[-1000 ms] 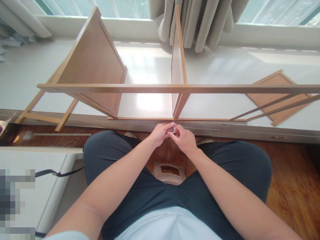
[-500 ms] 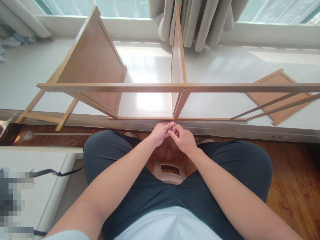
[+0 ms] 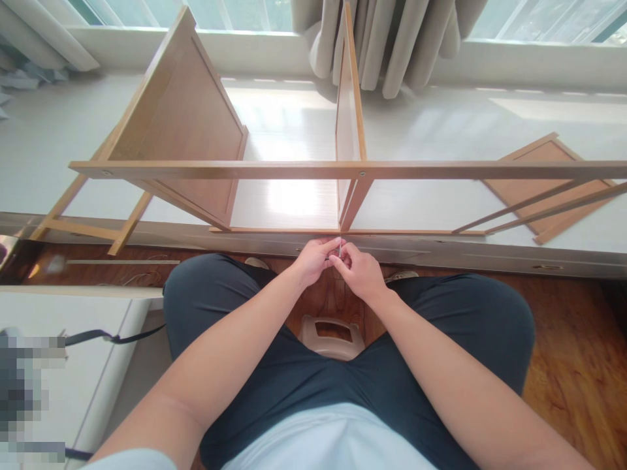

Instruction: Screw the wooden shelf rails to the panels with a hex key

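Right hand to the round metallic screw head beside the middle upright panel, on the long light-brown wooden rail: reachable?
Probably yes: nothing covers the screw head, and the space before the rail looks free. But the right hand shares a slim silvery metal piece with the left hand, so may need freeing.

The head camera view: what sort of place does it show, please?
Probably a room in a home: curtains hang by a window, a broad pale ledge runs below, and the floor looks like wood.
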The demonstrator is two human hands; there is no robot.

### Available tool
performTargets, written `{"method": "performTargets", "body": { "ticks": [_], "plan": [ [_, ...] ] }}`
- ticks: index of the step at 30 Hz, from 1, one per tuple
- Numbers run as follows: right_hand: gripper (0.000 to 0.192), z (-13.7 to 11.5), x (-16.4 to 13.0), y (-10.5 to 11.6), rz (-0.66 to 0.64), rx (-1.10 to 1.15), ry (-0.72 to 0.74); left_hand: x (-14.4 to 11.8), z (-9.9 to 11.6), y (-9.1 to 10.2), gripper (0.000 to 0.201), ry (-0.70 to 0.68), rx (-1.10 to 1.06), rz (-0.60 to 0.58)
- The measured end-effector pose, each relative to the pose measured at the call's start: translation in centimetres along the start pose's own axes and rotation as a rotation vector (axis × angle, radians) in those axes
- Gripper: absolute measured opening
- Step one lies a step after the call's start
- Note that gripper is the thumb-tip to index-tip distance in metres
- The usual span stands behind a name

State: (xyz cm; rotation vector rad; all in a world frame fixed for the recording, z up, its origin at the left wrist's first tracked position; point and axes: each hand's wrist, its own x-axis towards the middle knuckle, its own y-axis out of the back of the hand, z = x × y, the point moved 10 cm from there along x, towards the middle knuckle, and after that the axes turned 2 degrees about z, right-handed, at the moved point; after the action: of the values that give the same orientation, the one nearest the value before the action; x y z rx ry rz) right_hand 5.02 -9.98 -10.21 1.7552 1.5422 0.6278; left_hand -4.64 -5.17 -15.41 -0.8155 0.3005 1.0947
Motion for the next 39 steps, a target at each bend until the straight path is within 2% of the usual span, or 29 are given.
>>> {"method": "performTargets", "body": {
  "ticks": [39],
  "plan": [
    [0.024, -0.15, -0.17, -0.31, -0.016, -0.030, 0.036, 0.15, -0.16, 0.21, 0.035, 0.005, 0.012, 0.010]
  ]
}}
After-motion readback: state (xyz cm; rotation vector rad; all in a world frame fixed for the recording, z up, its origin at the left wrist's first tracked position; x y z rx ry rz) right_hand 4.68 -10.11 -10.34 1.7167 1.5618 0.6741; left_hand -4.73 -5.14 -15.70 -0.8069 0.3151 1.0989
